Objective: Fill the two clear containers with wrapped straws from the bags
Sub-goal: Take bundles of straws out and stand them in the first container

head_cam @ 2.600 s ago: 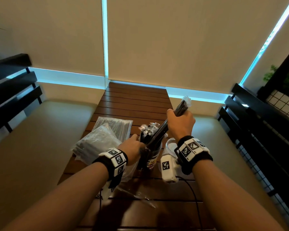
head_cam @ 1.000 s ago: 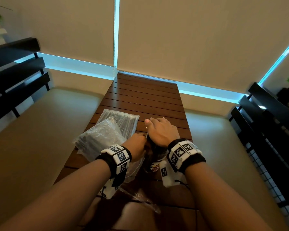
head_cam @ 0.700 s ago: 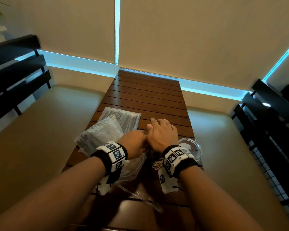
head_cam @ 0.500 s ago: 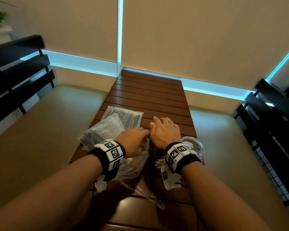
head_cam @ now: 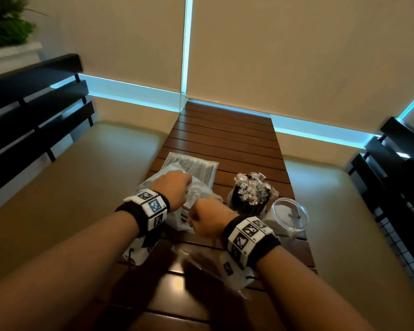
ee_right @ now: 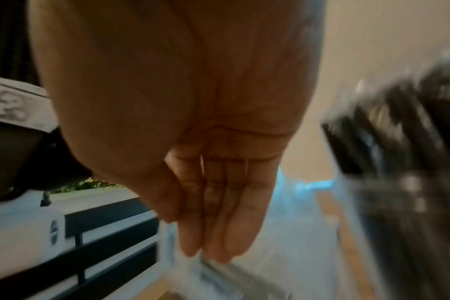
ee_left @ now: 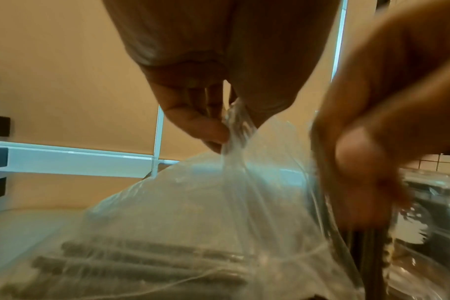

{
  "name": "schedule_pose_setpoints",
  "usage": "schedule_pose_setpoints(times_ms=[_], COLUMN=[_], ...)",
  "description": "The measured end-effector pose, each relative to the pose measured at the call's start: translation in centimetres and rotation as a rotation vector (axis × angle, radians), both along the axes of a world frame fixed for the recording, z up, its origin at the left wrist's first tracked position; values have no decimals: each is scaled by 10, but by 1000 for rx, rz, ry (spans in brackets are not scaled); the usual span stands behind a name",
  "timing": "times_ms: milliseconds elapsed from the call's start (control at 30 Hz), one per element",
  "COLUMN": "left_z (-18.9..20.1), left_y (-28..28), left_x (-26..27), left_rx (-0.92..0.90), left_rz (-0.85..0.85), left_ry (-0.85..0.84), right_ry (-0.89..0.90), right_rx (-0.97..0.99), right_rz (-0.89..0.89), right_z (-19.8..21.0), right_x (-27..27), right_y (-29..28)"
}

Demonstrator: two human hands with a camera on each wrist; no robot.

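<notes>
My left hand [head_cam: 171,188] sits at about 11 o'clock from my right hand [head_cam: 209,219], wrist banded, its thumb and fingertips [ee_left: 203,130] pinched together on thin clear film. My right forearm comes in from 5 o'clock, and its fingers [ee_right: 219,219] lie straight and side by side, pointing down, tips blurred so I cannot tell what they touch.

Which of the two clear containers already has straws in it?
The left container, beside the right hand, is packed with dark wrapped straws. The container on its right looks empty.
</notes>
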State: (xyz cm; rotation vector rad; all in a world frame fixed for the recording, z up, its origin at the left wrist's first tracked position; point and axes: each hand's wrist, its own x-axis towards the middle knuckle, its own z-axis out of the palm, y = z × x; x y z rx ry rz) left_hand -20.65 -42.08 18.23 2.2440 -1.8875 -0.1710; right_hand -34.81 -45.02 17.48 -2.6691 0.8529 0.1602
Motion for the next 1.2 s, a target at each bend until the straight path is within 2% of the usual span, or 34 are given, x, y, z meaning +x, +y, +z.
schedule_pose_setpoints(times_ms=[100,167,267,400,500,600,667,833,967,1067,1200], left_z=[5,9,8,2,2,2,1,-3,-11,-18,-23], left_y=[3,9,17,20,22,22,21,14,7,2,-4], left_x=[9,10,14,25,29,30,32,39,38,34,26], left_rx=[-24,-10,-30,-91,-111,-112,-114,-85,-74,-82,-74], left_rz=[-48,-97,-173,-214,-247,-272,-280,-243,-188,-104,-21], left_ry=[19,-20,-96,-109,-104,-96,-83,-78,-81,-39,13], right_ry=[-81,-153,-45,67,153,205,239,148,128,122,222], right_rx=[120,122,116,136,169,193,177,174,34,-40,-98], right_rz=[-111,-195,-302,-416,-405,-365,-404,-457,-387,-355,-318], right_z=[-25,-33,-41,-64,-92,-81,-82,-76,-59,-36,17], right_x=[24,41,59,67,76,77,75,70,59,45,11], right_y=[-2,-5,-13,-20,-27,-17,-18,-17,-21,-21,-17])
